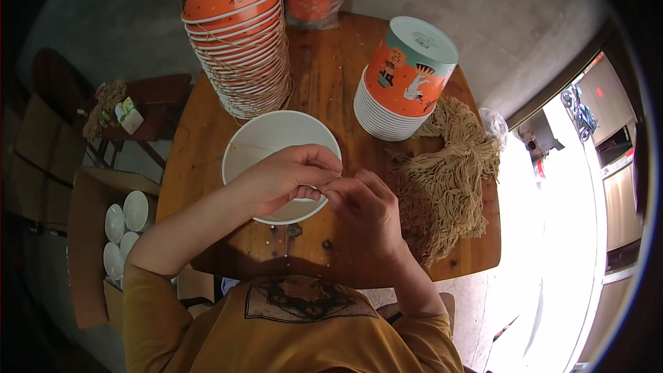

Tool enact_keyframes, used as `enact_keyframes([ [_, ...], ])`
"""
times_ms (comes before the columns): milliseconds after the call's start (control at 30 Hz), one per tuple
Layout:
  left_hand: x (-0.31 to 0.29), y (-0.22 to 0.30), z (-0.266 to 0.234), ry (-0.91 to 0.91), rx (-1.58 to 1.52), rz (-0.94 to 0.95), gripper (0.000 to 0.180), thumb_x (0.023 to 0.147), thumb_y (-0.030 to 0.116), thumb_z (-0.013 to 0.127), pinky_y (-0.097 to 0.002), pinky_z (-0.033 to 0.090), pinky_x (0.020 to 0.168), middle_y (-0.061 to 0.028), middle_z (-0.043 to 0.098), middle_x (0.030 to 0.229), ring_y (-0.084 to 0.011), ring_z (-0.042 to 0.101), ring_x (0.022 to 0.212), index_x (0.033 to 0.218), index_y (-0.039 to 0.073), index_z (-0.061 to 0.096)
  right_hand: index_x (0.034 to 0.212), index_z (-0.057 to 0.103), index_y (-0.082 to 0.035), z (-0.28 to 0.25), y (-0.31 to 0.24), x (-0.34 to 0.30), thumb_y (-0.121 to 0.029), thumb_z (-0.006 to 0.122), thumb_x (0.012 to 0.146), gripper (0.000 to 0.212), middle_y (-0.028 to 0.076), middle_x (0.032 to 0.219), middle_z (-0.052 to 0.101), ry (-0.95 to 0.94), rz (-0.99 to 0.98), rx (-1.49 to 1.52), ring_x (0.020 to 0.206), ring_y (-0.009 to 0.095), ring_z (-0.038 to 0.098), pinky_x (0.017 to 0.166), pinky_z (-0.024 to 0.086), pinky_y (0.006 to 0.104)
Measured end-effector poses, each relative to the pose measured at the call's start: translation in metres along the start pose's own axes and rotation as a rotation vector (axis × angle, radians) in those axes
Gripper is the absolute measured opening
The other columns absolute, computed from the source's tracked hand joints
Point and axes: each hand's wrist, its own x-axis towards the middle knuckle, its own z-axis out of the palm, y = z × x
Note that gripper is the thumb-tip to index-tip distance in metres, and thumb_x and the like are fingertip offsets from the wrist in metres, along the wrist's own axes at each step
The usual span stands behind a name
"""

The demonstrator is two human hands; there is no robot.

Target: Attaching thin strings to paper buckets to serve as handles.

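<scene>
Currently, the left hand [286, 178] and right hand [367, 208] are pinching together, left above the white-walled bucket [269, 137], right beside it; anything held is indiscernible.

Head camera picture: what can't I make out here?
In the head view:
Anything between the fingers: too small, fingers cover it.
White bucket, inside: partly hidden by the left hand.
Tall bucket stack: cut off by upper edge.
Bright area at right: lost in glare.
</scene>
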Motion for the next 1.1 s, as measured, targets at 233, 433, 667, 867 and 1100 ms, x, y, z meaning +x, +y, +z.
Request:
enact_keyframes([
  [233,0.001,-0.007,-0.012,-0.057,0.099,0.123,0.019,0.091,0.000,0.059,-0.0258,0.050,0.074,-0.0047,0.059,0.096,-0.0122,0.058,0.084,0.110,0.001,0.055,0.097,0.067,-0.009,-0.009,-0.001,0.002,-0.001,0.073,0.081,0.019,0.005,0.077,0.061,-0.028,0.182,0.109,0.065,0.017,0.059,0.060,0.050,0.0290],
  [433,-0.011,-0.010,0.009,0.168,0.871,0.571,0.019,0.093,0.003,0.060,-0.0275,0.047,0.073,-0.0034,0.056,0.090,-0.0103,0.053,0.078,0.108,0.005,0.049,0.102,0.065,-0.008,-0.009,0.002,0.000,-0.003,0.072,0.084,0.020,0.004,0.080,0.062,-0.026,0.373,0.240,0.065,0.011,0.058,0.060,0.049,0.0258],
  [667,-0.014,-0.010,0.016,0.188,1.197,0.868,0.022,0.087,-0.002,0.058,-0.0382,0.048,0.070,-0.0124,0.052,0.092,-0.0299,0.056,0.088,0.107,0.001,0.048,0.104,0.064,-0.007,-0.005,0.005,0.001,-0.003,0.073,0.083,0.023,0.005,0.083,0.063,-0.015,0.208,0.133,0.065,0.014,0.058,0.061,0.049,0.0273],
  [867,-0.013,-0.010,0.019,0.202,1.403,0.985,0.026,0.088,-0.001,0.059,-0.0349,0.048,0.068,-0.0113,0.053,0.090,-0.0263,0.057,0.086,0.111,0.002,0.048,0.099,0.062,-0.005,-0.002,0.007,-0.003,-0.008,0.074,0.082,0.021,0.007,0.089,0.065,0.029,0.171,0.105,0.062,0.017,0.059,0.056,0.050,0.0288],
  [1100,-0.011,-0.003,0.013,0.093,0.750,0.476,0.029,0.092,-0.005,0.054,-0.0251,0.047,0.083,-0.0022,0.054,0.093,-0.0092,0.055,0.089,0.119,0.005,0.048,0.090,0.062,-0.005,-0.001,0.009,-0.003,-0.010,0.077,0.082,0.017,0.002,0.080,0.064,0.049,0.196,0.102,0.057,0.012,0.054,0.053,0.046,0.0272],
])
